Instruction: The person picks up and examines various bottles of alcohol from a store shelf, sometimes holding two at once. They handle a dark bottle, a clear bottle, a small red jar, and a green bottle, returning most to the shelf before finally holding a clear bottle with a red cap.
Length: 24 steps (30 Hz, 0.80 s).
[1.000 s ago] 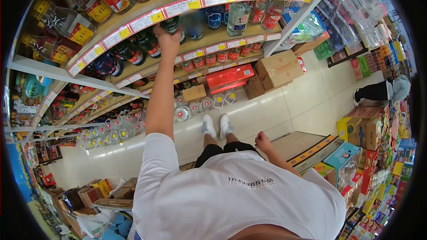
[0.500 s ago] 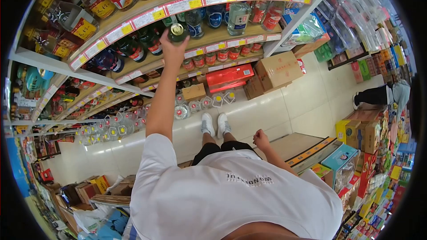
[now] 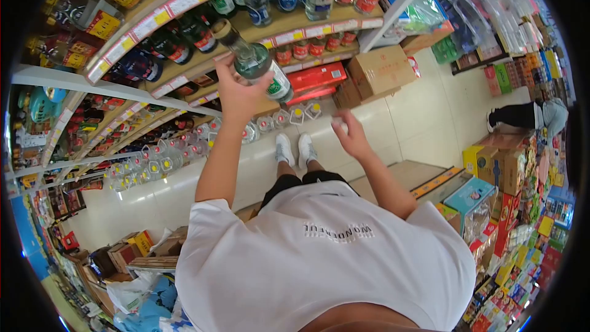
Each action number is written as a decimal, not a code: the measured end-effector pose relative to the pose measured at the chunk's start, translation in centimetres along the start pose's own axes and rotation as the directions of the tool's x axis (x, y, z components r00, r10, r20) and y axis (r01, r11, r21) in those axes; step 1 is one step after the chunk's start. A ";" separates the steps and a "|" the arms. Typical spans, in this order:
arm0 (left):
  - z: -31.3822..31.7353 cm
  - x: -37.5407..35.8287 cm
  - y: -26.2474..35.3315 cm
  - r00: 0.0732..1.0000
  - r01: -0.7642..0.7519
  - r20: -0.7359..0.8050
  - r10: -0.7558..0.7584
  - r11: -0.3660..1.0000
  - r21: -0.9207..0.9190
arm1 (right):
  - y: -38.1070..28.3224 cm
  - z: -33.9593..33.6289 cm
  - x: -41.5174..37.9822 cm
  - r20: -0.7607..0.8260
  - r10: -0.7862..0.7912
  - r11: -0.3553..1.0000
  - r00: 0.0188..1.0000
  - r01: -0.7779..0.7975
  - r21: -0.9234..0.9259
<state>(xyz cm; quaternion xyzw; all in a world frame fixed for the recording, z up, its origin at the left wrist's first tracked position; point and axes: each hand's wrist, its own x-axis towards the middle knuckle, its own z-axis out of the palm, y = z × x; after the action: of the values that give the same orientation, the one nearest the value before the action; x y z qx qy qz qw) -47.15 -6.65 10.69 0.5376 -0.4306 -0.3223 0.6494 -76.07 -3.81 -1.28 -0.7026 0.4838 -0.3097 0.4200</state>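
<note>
My left hand (image 3: 236, 95) is wrapped round the body of a green glass liquor bottle (image 3: 253, 60) with a dark cap and a green-and-white label. The bottle is tilted, its neck toward the shelf (image 3: 289, 27) and its base toward the lower right, apart from the shelf's front edge. Over the floor on the right, my right hand (image 3: 351, 137) is raised with its fingers curled. A small pale patch shows at its fingertips; what it is I cannot make out. Dark green bottles (image 3: 190, 34) stand on the shelf behind the left hand.
Price tags line the shelf edges. Clear jugs (image 3: 166, 154), a red box (image 3: 316, 80) and a cardboard carton (image 3: 381, 72) stand along the shelf's foot. Behind on the right are stacked boxes (image 3: 470, 206). Another person's dark-clothed leg (image 3: 515, 117) shows at far right.
My left hand has drawn the bottle down and away from the shelf, turning it so its side and label show. My right hand has risen forward and slightly left. The view has shifted a little.
</note>
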 end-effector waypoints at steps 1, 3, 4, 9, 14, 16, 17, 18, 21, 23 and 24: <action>0.1 -0.8 0.4 0.996 0.072 0.045 -0.072 0.997 0.008 | -1.9 -0.2 1.1 -0.001 -0.046 0.996 0.999 0.046 0.074; -0.1 -1.5 0.8 0.974 0.188 0.125 -0.190 0.982 0.031 | -4.0 -0.3 3.0 0.055 -0.140 0.967 0.989 0.124 0.221; 0.1 -2.2 1.0 0.960 0.238 0.152 -0.234 0.971 -0.007 | -4.6 0.2 3.0 0.104 -0.127 0.936 0.987 0.084 0.342; 1.1 -4.3 1.2 0.907 0.384 0.232 -0.350 0.916 -0.117 | -8.2 1.7 2.0 0.334 -0.096 0.791 0.938 -0.132 0.597; 2.0 -5.7 1.2 0.892 0.410 0.256 -0.373 0.906 -0.105 | -8.0 3.5 1.0 0.233 -0.063 0.865 0.970 -0.064 0.498; 1.9 -6.3 1.1 0.874 0.429 0.266 -0.407 0.903 -0.026 | -8.8 3.8 0.5 0.196 -0.019 0.878 0.980 -0.077 0.473; 1.7 -6.4 0.6 0.869 0.425 0.276 -0.411 0.905 0.010 | -8.9 3.8 0.4 0.185 -0.013 0.872 0.983 -0.079 0.483; 1.5 -6.4 0.5 0.862 0.422 0.287 -0.417 0.905 0.047 | -9.0 3.7 0.2 0.174 -0.004 0.867 0.985 -0.084 0.492; 0.6 -6.5 1.1 0.760 0.608 0.437 -0.481 0.764 -0.216 | -9.4 2.8 -0.2 0.218 0.085 0.782 0.972 -0.200 0.590; 0.5 -6.5 1.6 0.722 0.661 0.454 -0.522 0.715 -0.228 | -9.5 2.3 -0.4 0.271 0.135 0.704 0.953 -0.285 0.650; 0.2 -6.7 1.8 0.711 0.679 0.467 -0.526 0.686 -0.261 | -9.5 2.1 -0.5 0.293 0.153 0.671 0.944 -0.317 0.671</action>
<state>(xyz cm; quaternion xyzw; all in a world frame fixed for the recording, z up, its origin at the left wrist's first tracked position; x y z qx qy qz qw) -50.24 -0.47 11.08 0.4323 -0.2566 -0.6958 0.5130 -70.52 -1.00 6.23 -0.4466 0.3661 -0.3378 0.7432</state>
